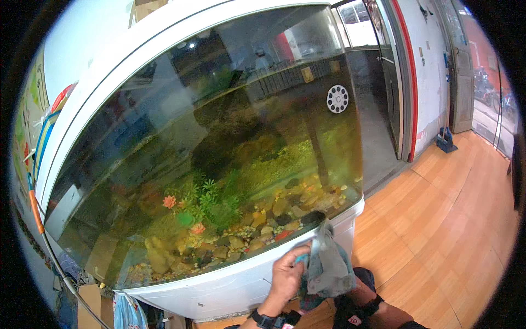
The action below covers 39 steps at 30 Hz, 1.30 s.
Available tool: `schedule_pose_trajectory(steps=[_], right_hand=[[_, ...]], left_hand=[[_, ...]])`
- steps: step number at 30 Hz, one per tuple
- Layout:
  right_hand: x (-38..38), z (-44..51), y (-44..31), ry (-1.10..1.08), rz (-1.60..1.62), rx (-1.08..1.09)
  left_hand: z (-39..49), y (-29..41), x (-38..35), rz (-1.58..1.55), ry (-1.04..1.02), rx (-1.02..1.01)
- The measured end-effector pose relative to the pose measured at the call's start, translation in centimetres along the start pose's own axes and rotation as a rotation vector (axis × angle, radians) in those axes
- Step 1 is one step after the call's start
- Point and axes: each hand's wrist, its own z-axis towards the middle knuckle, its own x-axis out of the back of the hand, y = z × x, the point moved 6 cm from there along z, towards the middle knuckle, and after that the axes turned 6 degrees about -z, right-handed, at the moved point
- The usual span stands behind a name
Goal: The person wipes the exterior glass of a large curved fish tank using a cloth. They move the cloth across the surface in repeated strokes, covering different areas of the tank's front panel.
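My left hand [287, 271] is closed on the edge of a damp-looking grey cloth [328, 263], with a bit of teal material between its fingers. The cloth hangs over my right hand [361, 288], whose fingers it hides; only the wrist and lower part show. Both hands are by the right front corner of a large glass aquarium [254, 144] with a white frame. Inside are green plastic-looking plants [209, 201], pink flowers [169, 201] and stones [234, 242]. A round white dial-like disc [337, 99] is on the glass near its right edge.
The aquarium stands on a white cabinet [230, 294]. An orange-handled pole [36, 211] leans at the left, near a cardboard piece [89, 304]. A patterned blue cloth [128, 312] hangs below. Wood-look floor tiles [435, 218], an open doorway [370, 115] and a blue dustpan [446, 141] lie to the right.
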Motion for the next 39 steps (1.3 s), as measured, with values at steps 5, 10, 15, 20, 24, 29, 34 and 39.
schedule_pose_trajectory(steps=[5, 10, 15, 20, 24, 29, 34, 39], right_hand=[[-0.2, -0.8, -1.9, -0.051, 0.232, -0.067], [-1.6, 2.3, -4.0, -0.014, 0.35, -0.105], [4.1, 9.1, -8.9, 0.218, 0.381, 0.183], [10.3, 17.7, -19.7, 0.452, -0.239, 0.479], [10.5, 24.7, -29.6, 0.519, -0.49, 0.682], [9.0, 29.8, -38.0, 0.399, -0.459, 0.782], [9.2, 34.0, -40.1, 0.459, -0.6, 0.773], [11.2, 32.6, -31.9, 0.508, -0.705, 0.885]], left_hand=[[-2.5, -1.2, -3.7, 0.446, -0.189, 0.181], [-4.5, 0.6, -5.2, 1.097, -0.271, -0.488], [-9.4, -1.6, 3.4, 0.797, -0.093, -0.129], [-16.6, -3.3, 11.0, 0.92, 0.098, 0.046], [-20.6, -3.7, 14.6, 0.977, 0.239, 0.25], [-22.3, -3.5, 16.8, 1.064, 0.318, 0.387], [-23.5, -3.3, 19.6, 1.132, 0.366, 0.363], [-26.0, -4.9, 23.7, 1.127, 0.496, 0.341]])
